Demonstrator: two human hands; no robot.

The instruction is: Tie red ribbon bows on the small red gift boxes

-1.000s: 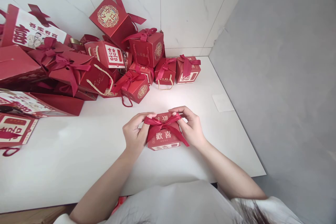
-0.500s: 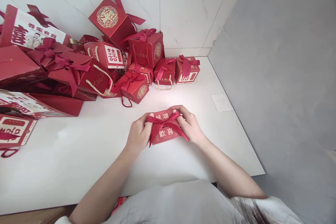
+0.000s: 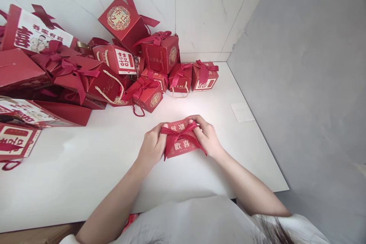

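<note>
A red gift box with pale printed characters stands on the white table, its top facing me. Across that top lies a dark red satin ribbon tied in a bow, with two tails hanging toward the near corners. My left hand is closed at the box's left side, its thumb pressing the left loop of the bow. On the right, my right hand pinches the other loop between thumb and fingers. Most fingertips are hidden behind the ribbon and the box.
Red gift boxes with ribbons and cord handles are heaped along the tiled wall, at the back and left. A pale square patch lies near the table's right edge. A grey surface lies beyond it.
</note>
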